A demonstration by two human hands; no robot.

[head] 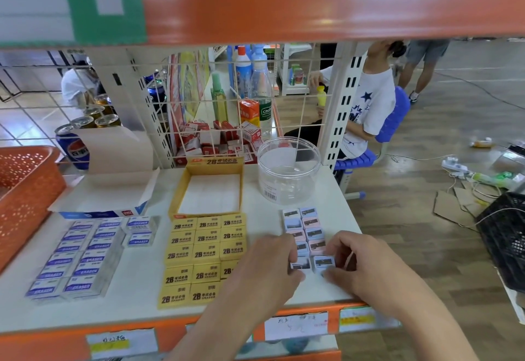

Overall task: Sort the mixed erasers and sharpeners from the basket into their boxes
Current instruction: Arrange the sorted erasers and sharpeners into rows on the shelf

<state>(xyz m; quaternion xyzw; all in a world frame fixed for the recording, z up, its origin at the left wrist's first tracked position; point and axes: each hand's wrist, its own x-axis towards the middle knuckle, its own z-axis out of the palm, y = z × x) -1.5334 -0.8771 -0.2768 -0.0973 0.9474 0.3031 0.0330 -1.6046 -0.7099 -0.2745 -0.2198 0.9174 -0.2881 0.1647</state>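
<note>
Both your hands are working at the front right corner of the white shelf (142, 269). The orange basket (25, 190) is way off to the left of your left hand (264, 267), at the far-left edge. The open blue-and-white eraser box (108, 196) sits further back and left of your grip. The yellow 2B box (216, 161) is straight back from your left hand, and the clear plastic jar (287, 173) is straight back from your right hand (366, 264).

The blue erasers (76, 258) are laid out in rows well to the left. The yellow 2B erasers (201, 252) form a grid just beside your left hand, which covers the grid's near right corner. The pastel sharpeners (305, 230) run in two columns away from your fingertips toward the jar.

Your left fingers and thumb are curled in, pinching the near-left sharpener (300, 264). Your right fingers and thumb are pinching the near-right sharpener (324, 262). The two sit side by side on the shelf at the near end of the columns, right between your hands.
</note>
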